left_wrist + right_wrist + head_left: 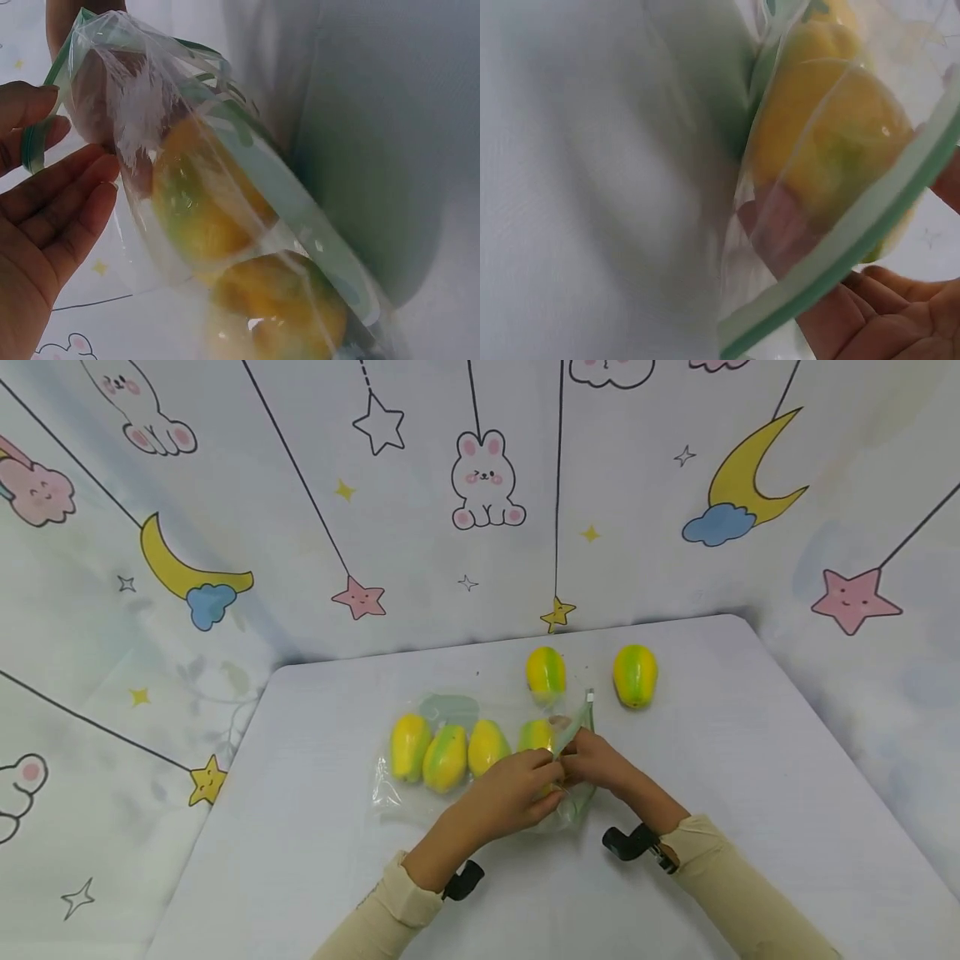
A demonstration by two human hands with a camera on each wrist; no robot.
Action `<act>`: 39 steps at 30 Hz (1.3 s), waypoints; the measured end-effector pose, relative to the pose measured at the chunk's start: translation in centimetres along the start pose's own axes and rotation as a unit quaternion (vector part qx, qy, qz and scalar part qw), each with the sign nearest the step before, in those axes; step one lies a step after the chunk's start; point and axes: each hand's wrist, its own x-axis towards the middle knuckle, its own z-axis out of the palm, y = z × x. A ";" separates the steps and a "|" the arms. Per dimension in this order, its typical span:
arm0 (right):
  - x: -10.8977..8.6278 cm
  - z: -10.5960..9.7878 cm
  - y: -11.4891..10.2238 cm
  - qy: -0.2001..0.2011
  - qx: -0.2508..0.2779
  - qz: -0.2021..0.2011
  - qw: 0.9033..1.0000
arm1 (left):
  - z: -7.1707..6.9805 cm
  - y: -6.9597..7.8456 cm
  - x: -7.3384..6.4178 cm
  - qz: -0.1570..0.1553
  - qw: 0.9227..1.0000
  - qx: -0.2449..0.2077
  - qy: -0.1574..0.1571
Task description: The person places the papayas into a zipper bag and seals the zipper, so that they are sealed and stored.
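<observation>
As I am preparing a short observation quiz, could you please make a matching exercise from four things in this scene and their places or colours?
Things
1. Leftmost fruit
2. Zip strip
3. Rightmost fruit
4. Sleeves

Places or colours
A. Beige
B. Inside the clear bag
C. Green
D. Outside the bag

Right pairs: 1-B, 2-C, 3-D, 4-A.

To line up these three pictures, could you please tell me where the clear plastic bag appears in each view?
Head: the clear plastic bag lies just below the middle of the picture.
Left wrist: the bag runs from the upper left down toward the lower right.
Right wrist: it takes up much of the right half, its green edge slanting up to the right.
Shared landmark: yellow-green fruit showing through the plastic.
</observation>
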 end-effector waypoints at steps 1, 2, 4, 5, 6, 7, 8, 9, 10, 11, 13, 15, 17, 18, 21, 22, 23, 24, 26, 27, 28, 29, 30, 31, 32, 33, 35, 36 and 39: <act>0.1 0.0 0.1 0.002 -0.010 -0.003 1.000 | 0.0 0.0 0.0 0.002 1.000 0.001 0.002; 0.3 0.1 0.2 0.005 -0.020 -0.006 1.000 | 0.1 0.1 0.0 0.004 1.000 0.002 0.003; 0.5 0.2 0.2 0.019 -0.040 -0.010 0.999 | 0.1 0.2 0.0 0.007 1.000 0.001 0.005; 0.5 0.2 0.2 0.025 -0.045 -0.010 0.999 | 0.1 0.3 0.1 0.008 1.000 0.000 0.006; 0.6 0.2 0.2 0.032 -0.049 -0.010 0.998 | 0.1 0.3 0.1 0.009 1.000 -0.001 0.006; 0.6 0.2 0.2 0.039 -0.052 -0.009 0.998 | 0.2 0.3 0.1 0.009 1.000 0.000 0.005; 0.6 0.2 0.2 0.047 -0.055 -0.010 0.997 | 0.2 0.4 0.1 0.010 1.000 0.000 0.005; 0.6 0.2 0.2 0.053 -0.055 -0.009 0.997 | 0.3 0.4 0.1 0.010 1.000 0.000 0.005; 0.6 0.2 0.2 0.059 -0.055 -0.009 0.997 | 0.3 0.4 0.2 0.010 1.000 0.002 0.005; 0.6 0.3 0.3 0.065 -0.055 -0.010 0.996 | 0.4 0.4 0.2 0.010 1.000 0.004 0.005; 0.6 0.3 0.4 0.075 -0.057 -0.010 0.996 | 0.4 0.5 0.2 0.009 1.000 0.007 0.003; 0.5 0.4 0.4 0.081 -0.054 -0.012 0.995 | 0.5 0.5 0.3 0.008 1.000 0.011 0.001; 0.5 0.4 0.5 0.089 -0.052 -0.014 0.995 | 0.5 0.6 0.3 0.006 1.000 0.013 -0.003; 0.5 0.5 0.5 0.095 -0.051 -0.011 0.994 | 0.5 0.6 0.3 0.004 1.000 0.016 -0.006; 0.4 0.5 0.7 0.109 -0.055 -0.002 0.993 | 0.5 0.7 0.3 -0.002 1.000 0.015 -0.014; 0.4 0.6 0.7 0.113 -0.057 0.000 0.992 | 0.5 0.7 0.3 -0.003 1.000 0.014 -0.016; 0.4 0.6 0.7 0.116 -0.059 0.002 0.992 | 0.4 0.7 0.3 -0.005 1.000 0.012 -0.018; 0.4 0.6 0.7 0.116 -0.063 0.004 0.991 | 0.4 0.7 0.2 -0.007 1.000 0.009 -0.019; 0.2 0.5 0.8 0.115 -0.065 0.003 0.991 | 0.5 0.7 0.2 -0.010 1.000 0.003 -0.020; 0.0 0.5 0.9 0.116 -0.064 -0.001 0.991 | 0.5 0.6 0.2 -0.011 1.000 0.001 -0.021; -0.1 0.5 0.9 0.125 -0.061 -0.008 0.990 | 0.6 0.6 0.1 -0.012 1.000 -0.001 -0.020; -0.2 0.5 0.9 0.137 -0.056 -0.017 0.989 | 0.6 0.6 0.1 -0.013 1.000 -0.003 -0.018; -0.4 0.4 1.0 0.155 -0.050 -0.030 0.986 | 0.7 0.5 0.1 -0.013 1.000 -0.006 -0.015; -0.5 0.4 1.1 0.181 -0.042 -0.046 0.982 | 0.7 0.5 0.1 -0.013 1.000 -0.006 -0.014; -0.6 0.3 1.2 0.212 -0.035 -0.067 0.974 | 0.8 0.5 0.0 -0.013 1.000 -0.007 -0.013; -0.7 0.2 1.4 0.246 -0.032 -0.088 0.965 | 0.8 0.5 0.1 -0.011 1.000 -0.008 -0.011; -0.9 -0.2 1.8 0.310 -0.030 -0.128 0.942 | 0.8 0.6 0.1 -0.010 1.000 -0.013 -0.011; -1.0 -0.5 2.0 0.337 -0.037 -0.145 0.929 | 0.8 0.6 0.1 -0.010 1.000 -0.015 -0.013; -1.0 -1.7 2.8 0.401 -0.077 -0.173 0.896 | 0.9 0.6 0.1 -0.013 1.000 -0.019 -0.018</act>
